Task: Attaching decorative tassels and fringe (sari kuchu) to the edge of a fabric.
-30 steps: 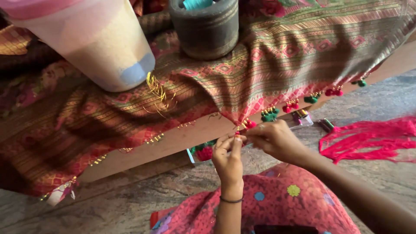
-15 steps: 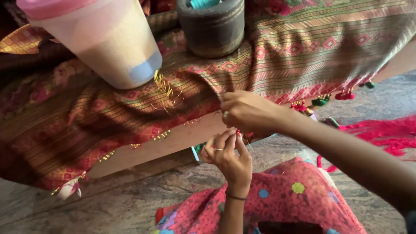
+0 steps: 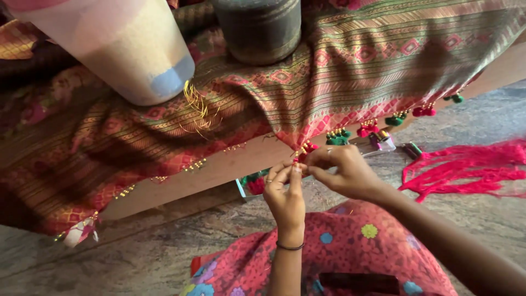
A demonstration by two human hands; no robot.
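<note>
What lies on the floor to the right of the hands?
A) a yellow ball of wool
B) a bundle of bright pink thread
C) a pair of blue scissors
B: a loose bundle of bright pink thread lies spread on the stone floor, to the right of the right hand and the left hand.

Two hands (image 3: pixel 285 197), two containers (image 3: pixel 118 49)

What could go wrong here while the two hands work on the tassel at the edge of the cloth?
1. The left hand and right hand pinch a red tassel on the patterned cloth; a hard pull might drag the cloth off the board.
2. The plastic container and dark jar stand on that cloth, so they might tip.
3. Loose gold threads could snag.
</note>
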